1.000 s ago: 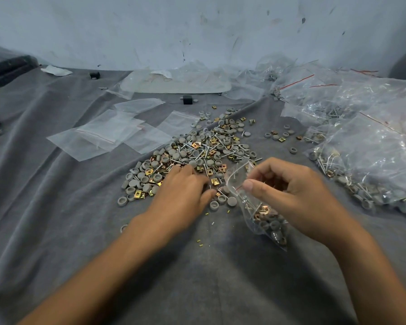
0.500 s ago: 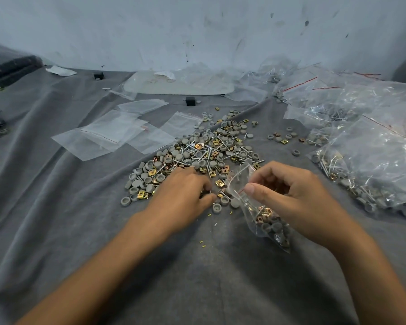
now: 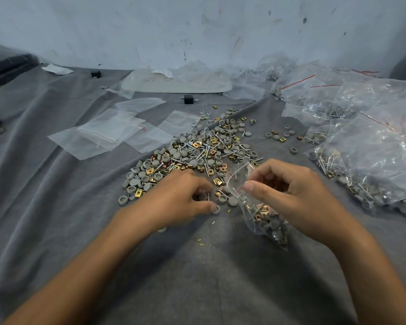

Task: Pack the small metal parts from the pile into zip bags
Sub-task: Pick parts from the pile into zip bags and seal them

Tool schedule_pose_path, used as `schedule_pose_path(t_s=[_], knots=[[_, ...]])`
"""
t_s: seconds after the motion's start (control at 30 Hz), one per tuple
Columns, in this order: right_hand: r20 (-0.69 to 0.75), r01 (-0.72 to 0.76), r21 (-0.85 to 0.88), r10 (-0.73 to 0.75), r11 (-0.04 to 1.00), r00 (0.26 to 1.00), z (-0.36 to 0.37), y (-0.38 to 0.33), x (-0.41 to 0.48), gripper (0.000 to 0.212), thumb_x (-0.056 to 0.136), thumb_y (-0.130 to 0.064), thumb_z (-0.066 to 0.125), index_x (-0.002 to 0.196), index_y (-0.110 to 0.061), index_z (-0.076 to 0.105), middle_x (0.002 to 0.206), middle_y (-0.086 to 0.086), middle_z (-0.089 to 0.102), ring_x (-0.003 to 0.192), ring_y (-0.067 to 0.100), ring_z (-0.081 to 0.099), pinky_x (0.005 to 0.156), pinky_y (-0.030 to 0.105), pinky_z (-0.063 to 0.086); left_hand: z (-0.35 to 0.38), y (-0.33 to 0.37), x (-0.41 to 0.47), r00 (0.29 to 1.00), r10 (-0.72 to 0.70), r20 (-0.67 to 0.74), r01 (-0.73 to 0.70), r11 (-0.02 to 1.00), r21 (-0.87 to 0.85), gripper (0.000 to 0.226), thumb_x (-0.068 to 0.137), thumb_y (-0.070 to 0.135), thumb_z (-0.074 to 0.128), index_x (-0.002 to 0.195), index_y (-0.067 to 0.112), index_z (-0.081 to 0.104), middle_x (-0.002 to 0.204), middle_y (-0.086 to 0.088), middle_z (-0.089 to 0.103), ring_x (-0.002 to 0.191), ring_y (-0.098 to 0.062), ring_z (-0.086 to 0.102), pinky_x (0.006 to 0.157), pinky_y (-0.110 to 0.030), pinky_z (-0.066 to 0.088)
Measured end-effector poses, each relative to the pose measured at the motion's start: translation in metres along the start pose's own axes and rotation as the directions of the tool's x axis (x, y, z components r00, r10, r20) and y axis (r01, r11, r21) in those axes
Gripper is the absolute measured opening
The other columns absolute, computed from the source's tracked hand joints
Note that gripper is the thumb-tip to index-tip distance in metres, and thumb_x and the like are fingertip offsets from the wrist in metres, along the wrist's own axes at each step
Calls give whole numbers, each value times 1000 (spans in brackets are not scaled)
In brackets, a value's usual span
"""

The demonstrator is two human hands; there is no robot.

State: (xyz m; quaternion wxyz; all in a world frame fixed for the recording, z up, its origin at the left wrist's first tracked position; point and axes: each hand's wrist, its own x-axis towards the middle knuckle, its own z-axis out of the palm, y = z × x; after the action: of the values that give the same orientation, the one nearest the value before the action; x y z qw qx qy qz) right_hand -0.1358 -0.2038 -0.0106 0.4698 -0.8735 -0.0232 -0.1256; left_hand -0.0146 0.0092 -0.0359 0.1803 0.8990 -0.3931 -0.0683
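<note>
Right hand (image 3: 298, 198) pinches zip bag (image 3: 265, 216) — left hand (image 3: 174, 200) pinches parts (image 3: 208, 197) beside pile (image 3: 197, 153)

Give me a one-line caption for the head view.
Right hand holds a part-filled zip bag open while the left hand pinches small parts at the edge of the pile on grey cloth.

A pale wall (image 3: 150, 26) stands at the back; it has dark marks and scratches on it; a grey cloth (image 3: 45, 207) with soft folds covers the whole surface below; a dark bundle (image 3: 7, 66) lies far left by the wall; the light is soft and even.
</note>
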Motion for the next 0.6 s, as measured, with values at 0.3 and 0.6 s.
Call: schedule_pose_path(t_s=[0.3, 0.6], knots=[[-5, 6, 3, -6, 1000, 1000, -1, 4, 0, 18, 85, -49, 72, 88, -31, 71, 76, -4, 68, 63, 7, 59, 59, 31, 50, -4, 1, -4, 999, 38, 22, -41, 992, 116, 36, 87, 62, 61, 115, 41, 69, 87, 19, 45, 91, -10, 43, 73, -31, 31], [23, -9, -18, 10, 1000, 1000, 1, 2, 0, 15, 87, -45, 72, 89, -31, 71, 75, -7, 67, 66, 8, 59, 62, 36, 52, -12, 4, -2, 950, -36, -311, 9, 996, -87, 23, 100, 41, 54, 93, 25, 69, 85, 14, 61, 83, -6, 55, 72, -29, 37]])
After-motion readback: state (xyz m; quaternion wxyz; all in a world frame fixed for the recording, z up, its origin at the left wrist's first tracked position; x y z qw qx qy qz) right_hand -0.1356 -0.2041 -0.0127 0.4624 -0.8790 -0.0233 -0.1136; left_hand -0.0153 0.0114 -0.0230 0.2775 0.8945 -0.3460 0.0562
